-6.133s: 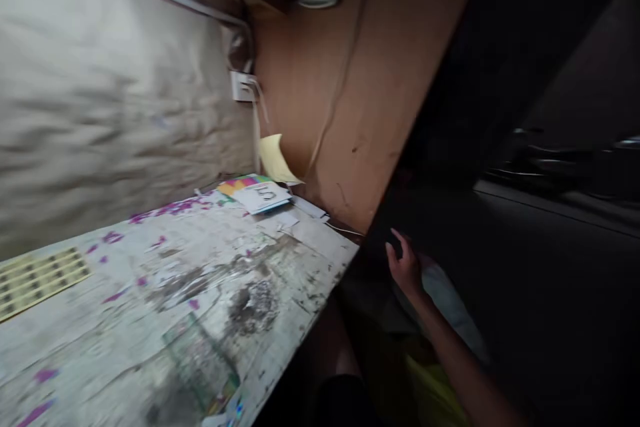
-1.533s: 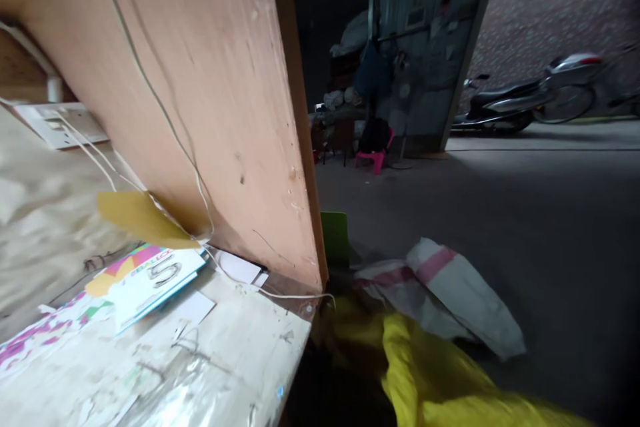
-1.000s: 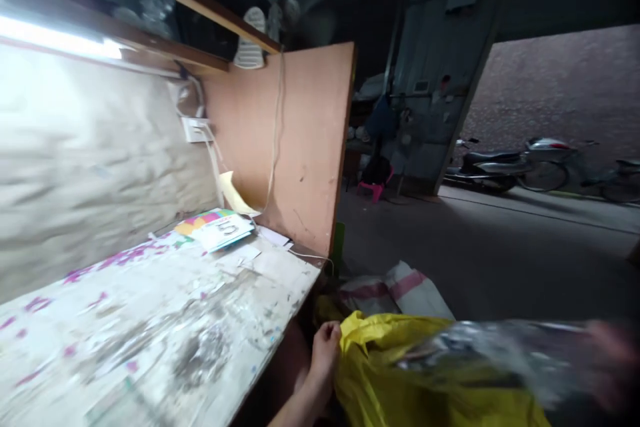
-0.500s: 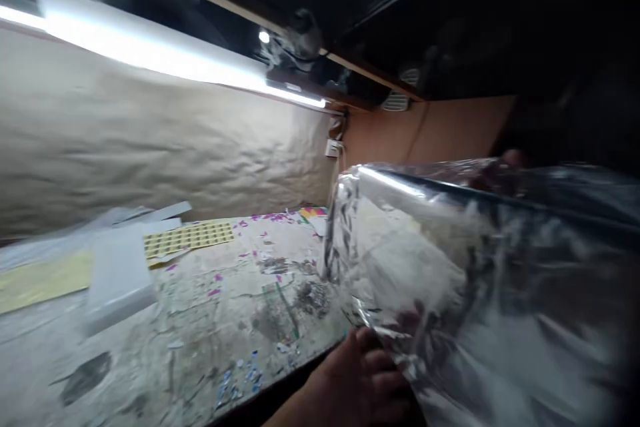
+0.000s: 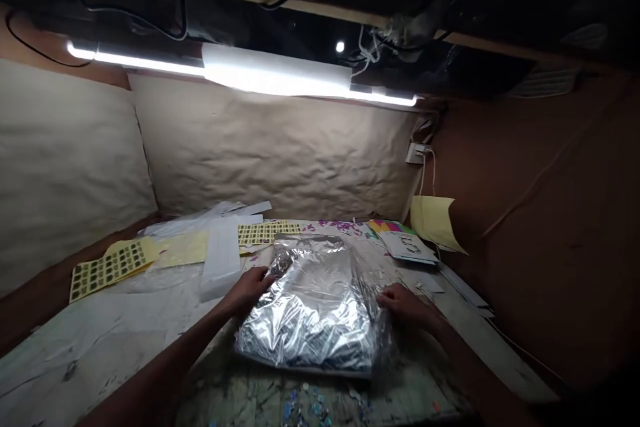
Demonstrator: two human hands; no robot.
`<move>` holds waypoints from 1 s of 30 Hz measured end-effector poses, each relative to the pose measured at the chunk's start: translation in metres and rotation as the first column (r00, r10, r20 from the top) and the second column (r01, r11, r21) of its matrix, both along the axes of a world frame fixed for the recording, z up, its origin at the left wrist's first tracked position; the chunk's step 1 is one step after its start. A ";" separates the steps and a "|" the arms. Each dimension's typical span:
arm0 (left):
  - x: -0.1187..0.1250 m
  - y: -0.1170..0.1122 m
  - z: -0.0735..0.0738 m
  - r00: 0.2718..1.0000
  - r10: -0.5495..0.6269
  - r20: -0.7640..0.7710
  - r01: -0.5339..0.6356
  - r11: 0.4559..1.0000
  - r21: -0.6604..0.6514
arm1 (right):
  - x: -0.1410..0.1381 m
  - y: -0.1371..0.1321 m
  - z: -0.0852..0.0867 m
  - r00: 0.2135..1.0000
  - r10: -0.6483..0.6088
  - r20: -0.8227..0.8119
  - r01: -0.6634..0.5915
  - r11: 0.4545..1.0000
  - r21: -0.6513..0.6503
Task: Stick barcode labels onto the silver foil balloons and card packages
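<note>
Foil pack [image 5: 307,310] lying flat on the surface [image 5: 115,330], straight ahead of the body, crinkled and glinting under a tube light [image 5: 273,77]; outline close to square, so long axis hard to settle, at most a slight run from the near edge toward the back wall. Left grip [image 5: 245,292] on the pack's far left edge, right grip [image 5: 407,303] on its right edge, with the pack between them and both touching it. Both grips open, fingers spread and lying on the foil, no clamp or pinch in view. Neither grip clearly nearer: the two roughly level, the left slightly closer to the wall. Just left of the left grip, a long white block [image 5: 220,259]; beyond it, a yellow paper [image 5: 183,248] and sticker sheets with rows of dark squares [image 5: 107,271]. Past the right grip, toward the back corner, a card printed with a large 5 [image 5: 413,245], near a yellow sheet [image 5: 433,221] hanging against a brown panel [image 5: 530,213]; small blue scraps [image 5: 300,403] on the surface in front of the pack
</note>
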State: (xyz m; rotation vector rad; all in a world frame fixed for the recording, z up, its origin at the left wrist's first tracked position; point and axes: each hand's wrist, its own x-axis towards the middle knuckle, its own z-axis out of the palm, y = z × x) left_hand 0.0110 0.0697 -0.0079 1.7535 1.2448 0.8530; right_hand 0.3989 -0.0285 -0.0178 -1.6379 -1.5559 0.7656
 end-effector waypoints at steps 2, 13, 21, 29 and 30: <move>-0.006 0.008 -0.009 0.997 0.020 -0.080 -0.018 1.000 0.019 | 0.006 0.002 -0.003 0.994 -0.064 0.084 0.061 0.997 0.040; -0.016 0.012 -0.026 0.996 -0.093 -0.001 0.090 0.971 -0.221 | -0.005 0.112 -0.020 0.974 -0.144 0.177 0.146 0.989 -0.003; -0.006 0.005 -0.014 0.969 -0.131 0.208 0.164 0.975 -0.153 | -0.036 0.148 0.048 0.986 -0.162 -0.027 0.163 0.944 0.287; -0.002 -0.015 0.062 0.977 0.096 0.188 -0.200 0.708 0.678 | -0.029 0.125 0.124 0.941 -0.071 -0.329 0.235 0.840 0.490; -0.003 -0.019 0.071 0.982 0.097 0.159 -0.185 0.593 0.784 | -0.025 0.119 0.120 0.937 -0.056 -0.344 0.222 0.858 0.463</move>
